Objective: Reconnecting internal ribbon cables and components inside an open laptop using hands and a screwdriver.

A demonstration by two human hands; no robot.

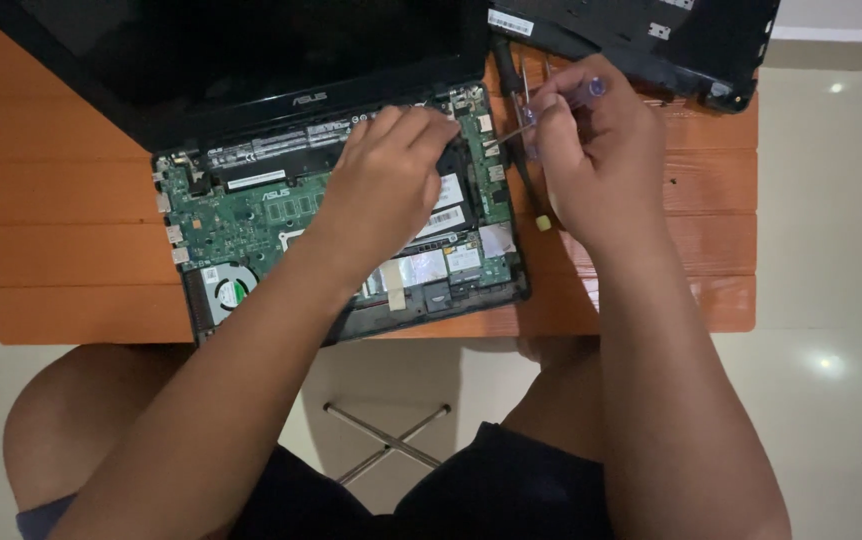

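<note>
1. A fan sits at the lower left corner of an opened laptop, whose green board lies bare on an orange slatted table; bare table shows to the left of the laptop.
2. The left hand rests palm down on the middle of the board, fingers curled together, tips touching the board's top edge just below the screen hinge.
3. Silver-taped parts and white labels lie just right of that hand, near the laptop's right edge.
4. The right hand hovers just past the laptop's right edge, its fingers pinching a clear-handled screwdriver; the thin shaft slants left and down, its tip at the board's top right corner, just beside the left fingertips.
5. A black cable runs down the table between laptop and right hand.
6. A removed black cover lies at the table's top right corner, overhanging the edge; open table shows below it, right of the hand.
</note>
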